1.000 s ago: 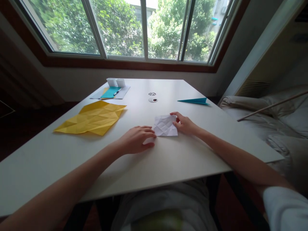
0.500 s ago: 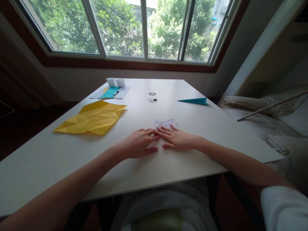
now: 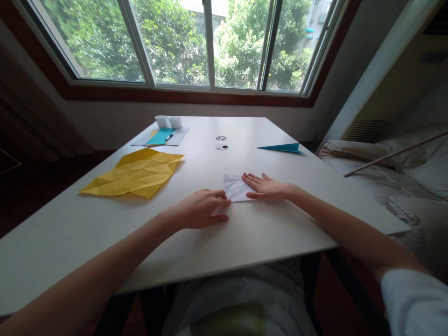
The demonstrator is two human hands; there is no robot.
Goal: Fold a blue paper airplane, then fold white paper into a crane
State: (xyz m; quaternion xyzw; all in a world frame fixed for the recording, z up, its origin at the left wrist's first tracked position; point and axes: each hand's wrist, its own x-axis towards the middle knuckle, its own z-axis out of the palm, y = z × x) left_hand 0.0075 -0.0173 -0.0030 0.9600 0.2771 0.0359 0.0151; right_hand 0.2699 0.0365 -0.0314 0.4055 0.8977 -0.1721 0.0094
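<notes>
Head view: white paper (image 3: 236, 187) lies under both hands' fingers (image 3: 252, 179).

Bright daylight from the window (image 3: 206, 46) — dim corners, wide-angle bending at edges.

The left hand (image 3: 201, 210) covers the near left corner of the white paper (image 3: 236, 188), and the right hand (image 3: 266, 188) lies flat over its right edge, so neither of those parts shows. Whether the left fingertips press the sheet or only the bench (image 3: 245, 233) beside it cannot be told. Both forearms run out of the bottom of the view, and the bench's near left corner is cut off there too. The two small discs (image 3: 221, 142) farther back are too small to make out. The pen (image 3: 170, 135) on the far papers is barely readable, and the white boxes (image 3: 169, 122) behind it show no detail.
</notes>
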